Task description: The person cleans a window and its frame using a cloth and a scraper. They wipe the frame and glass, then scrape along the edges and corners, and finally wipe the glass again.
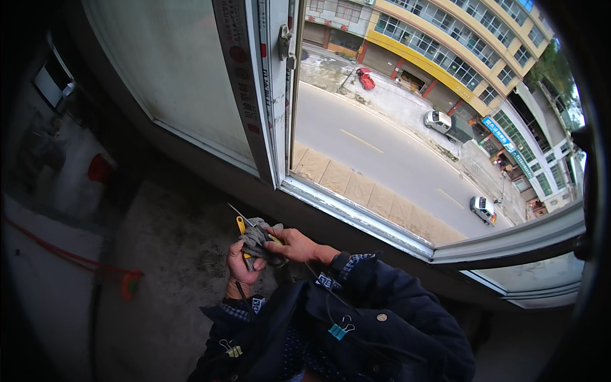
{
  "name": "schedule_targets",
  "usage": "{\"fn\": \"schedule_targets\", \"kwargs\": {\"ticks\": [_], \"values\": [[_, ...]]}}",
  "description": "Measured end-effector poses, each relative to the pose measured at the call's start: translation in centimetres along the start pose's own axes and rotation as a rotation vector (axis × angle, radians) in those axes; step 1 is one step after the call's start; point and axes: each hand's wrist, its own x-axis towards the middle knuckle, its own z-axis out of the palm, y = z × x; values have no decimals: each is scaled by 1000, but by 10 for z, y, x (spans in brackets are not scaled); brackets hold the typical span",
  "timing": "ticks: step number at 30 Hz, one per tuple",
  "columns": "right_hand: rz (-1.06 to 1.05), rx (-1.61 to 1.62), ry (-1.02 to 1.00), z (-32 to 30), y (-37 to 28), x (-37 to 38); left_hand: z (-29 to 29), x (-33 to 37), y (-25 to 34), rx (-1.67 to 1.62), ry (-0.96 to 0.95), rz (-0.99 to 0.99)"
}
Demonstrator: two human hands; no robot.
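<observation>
My left hand and my right hand are close together in front of my chest, below the window. Between them is a crumpled grey cloth, perhaps a work glove. A yellow-handled tool sticks up from my left hand beside the cloth, and my left fingers are wrapped round its lower part. A thin pointed metal shaft juts out past the cloth to the upper left. My right fingers pinch the cloth and a small yellow piece, whose kind I cannot make out.
An open window with a white frame runs along the front and right, above a road with parked vehicles. A covered pane is at the left. On the floor lie a red bucket and an orange hose or cord.
</observation>
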Motion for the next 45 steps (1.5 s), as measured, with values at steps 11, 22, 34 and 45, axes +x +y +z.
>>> {"fn": "schedule_targets", "kwargs": {"ticks": [11, 22, 34, 45], "values": [[-158, -522, -108, -37, 12, -44, 40, 23, -54, 398, 389, 33], [-205, -256, -82, -78, 35, -34, 38, 59, -52, 440, 544, 123], [-21, -90, 617, -128, 55, 48, 21, 84, -30, 467, 716, -4], [-236, -25, 514, -150, 73, 123, 36, 87, -39, 439, 1133, -112]]}}
